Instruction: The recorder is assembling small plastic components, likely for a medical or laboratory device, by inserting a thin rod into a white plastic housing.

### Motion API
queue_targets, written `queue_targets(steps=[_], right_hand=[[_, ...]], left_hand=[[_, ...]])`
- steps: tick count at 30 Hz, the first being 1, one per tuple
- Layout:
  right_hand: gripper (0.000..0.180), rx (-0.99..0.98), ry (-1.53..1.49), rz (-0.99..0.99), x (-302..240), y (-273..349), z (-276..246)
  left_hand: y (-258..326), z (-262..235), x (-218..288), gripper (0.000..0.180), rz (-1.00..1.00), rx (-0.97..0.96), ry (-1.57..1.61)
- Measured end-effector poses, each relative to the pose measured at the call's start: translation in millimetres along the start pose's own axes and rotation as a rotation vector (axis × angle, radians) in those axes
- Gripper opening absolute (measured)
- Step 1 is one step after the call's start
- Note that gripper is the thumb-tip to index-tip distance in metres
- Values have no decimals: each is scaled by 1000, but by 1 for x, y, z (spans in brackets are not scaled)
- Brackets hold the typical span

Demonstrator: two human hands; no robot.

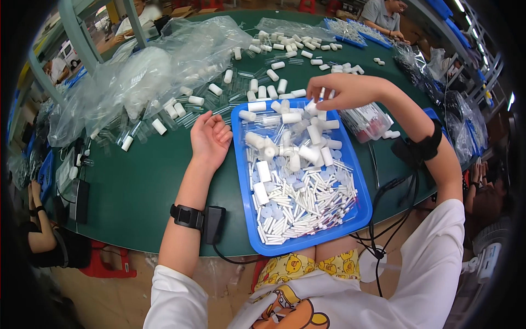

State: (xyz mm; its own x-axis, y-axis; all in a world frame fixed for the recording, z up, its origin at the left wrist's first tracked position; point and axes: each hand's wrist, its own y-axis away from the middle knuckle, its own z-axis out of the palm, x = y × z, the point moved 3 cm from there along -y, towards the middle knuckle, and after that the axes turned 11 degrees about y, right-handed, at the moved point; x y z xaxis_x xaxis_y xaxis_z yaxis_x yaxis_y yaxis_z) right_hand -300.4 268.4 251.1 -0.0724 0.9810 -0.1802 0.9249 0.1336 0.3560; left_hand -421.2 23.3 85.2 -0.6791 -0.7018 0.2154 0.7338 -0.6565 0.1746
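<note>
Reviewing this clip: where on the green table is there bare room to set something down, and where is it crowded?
The widest bare patch of green table lies left of the blue tray, below the clear plastic bags and around the left hand. A narrower strip runs right of the tray. Behind the tray, near the right hand, white caps and tubes crowd the surface.

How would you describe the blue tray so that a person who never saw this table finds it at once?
Start at the big dark green table and look at its near edge, in front of the person. The blue tray lies there, between the resting left hand and the right hand above its far end. Unlike the far blue trays, it hangs over the edge and holds white tubes and thin sticks.
</note>
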Motion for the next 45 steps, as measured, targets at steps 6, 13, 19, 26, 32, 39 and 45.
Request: queue_targets(steps=[6, 13, 19, 26, 32, 39, 45], right_hand=[[23, -225, 105, -37, 9, 54, 71], [29, 79, 271, 226, 11, 60, 107], [35, 251, 199, 183, 17, 56, 113], [38, 355, 218, 28, 32, 43, 124], [29, 235, 163, 65, 22, 52, 123], [22, -1, 16, 17, 15, 65, 119], [27, 296, 118, 175, 18, 51, 127]], left_hand=[[-4, 0, -5, 22, -6, -2, -6], [-3, -1, -3, 22, 1, -2, -6], [-4, -3, -3, 21, 3, -1, -20], [-6, -3, -4, 21, -6, -21, -23], [-3, -1, -4, 21, 6, 1, -15], [-3, -1, -5, 21, 5, -1, -11], [-4, 0, -5, 21, 3, -2, -25]])
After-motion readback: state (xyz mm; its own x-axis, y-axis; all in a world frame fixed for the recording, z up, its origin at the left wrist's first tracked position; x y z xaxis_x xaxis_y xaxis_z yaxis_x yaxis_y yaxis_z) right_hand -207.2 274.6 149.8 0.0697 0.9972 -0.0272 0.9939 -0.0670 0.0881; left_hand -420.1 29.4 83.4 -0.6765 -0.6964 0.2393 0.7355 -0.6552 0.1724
